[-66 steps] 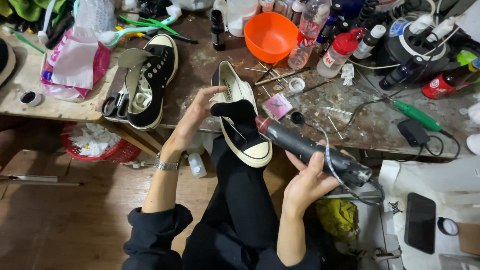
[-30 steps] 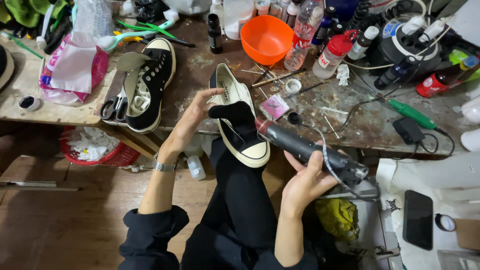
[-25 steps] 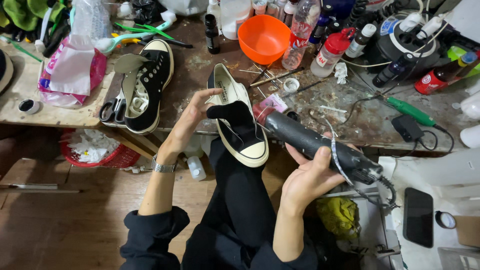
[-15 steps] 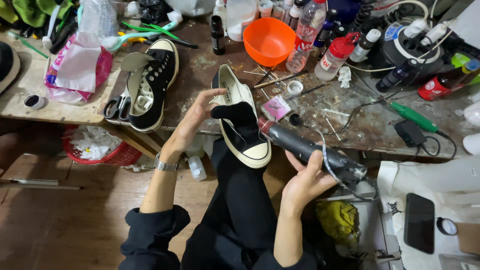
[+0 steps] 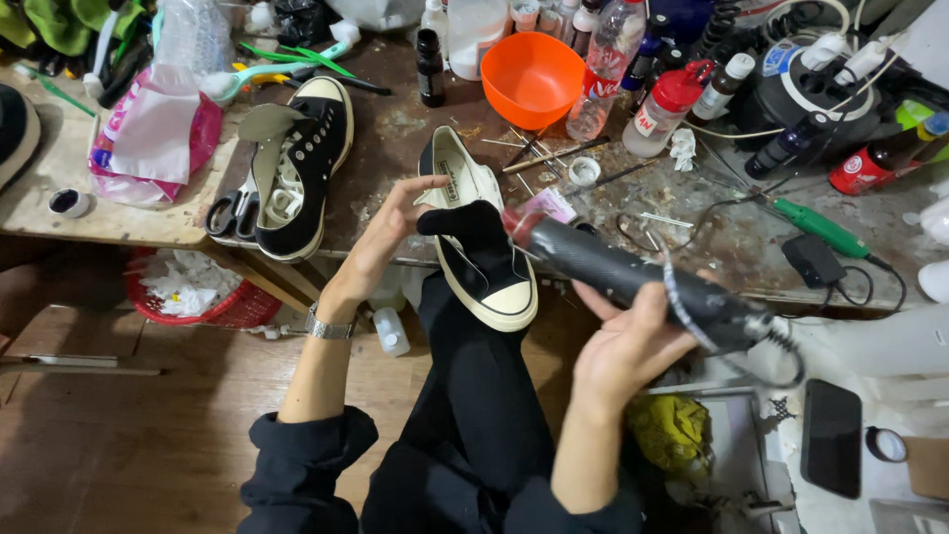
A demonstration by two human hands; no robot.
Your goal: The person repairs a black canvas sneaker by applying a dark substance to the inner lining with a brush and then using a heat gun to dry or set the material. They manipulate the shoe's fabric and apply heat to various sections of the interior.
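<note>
A shoe-repair workshop: a stained, scarred tabletop [image 5: 415, 138] fills the top of the frame, crowded with bottles [image 5: 603, 69], an orange bowl [image 5: 532, 64], scissors [image 5: 229, 213], a laceless black sneaker [image 5: 301, 163] and tangled cables [image 5: 751, 208].

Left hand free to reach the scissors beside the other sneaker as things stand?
Probably not: the left hand is steadying the sneaker. The scissors lie unobstructed on the bench, though.

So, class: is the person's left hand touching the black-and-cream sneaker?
Touching. The head view shows the left hand with fingertips pressed against the side of the sneaker, steadying it on the knee.
</note>
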